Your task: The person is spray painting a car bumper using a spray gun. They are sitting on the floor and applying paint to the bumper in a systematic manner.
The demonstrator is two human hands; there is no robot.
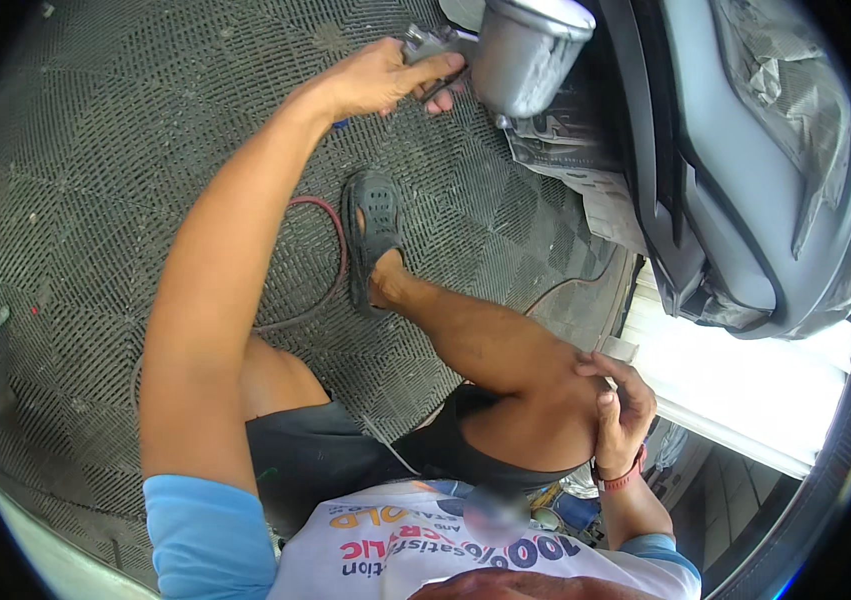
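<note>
My left hand (375,82) is stretched far forward with its fingers wrapped round a spray gun (433,42). The gun's grey metal paint cup (527,66) sits to the right of that hand, close to a grey vehicle body panel (735,185). Whether the cup touches the panel I cannot tell. My right hand (625,405) rests on my raised knee, holding nothing, its fingers loosely curved and apart.
Masking paper (600,195) hangs below the panel, and a crumpled grey cover (815,170) lies over it. A red hose (337,260) curves across the ridged floor matting (95,250) beside my dark clog (375,225). Bright white slats (735,385) stand at right.
</note>
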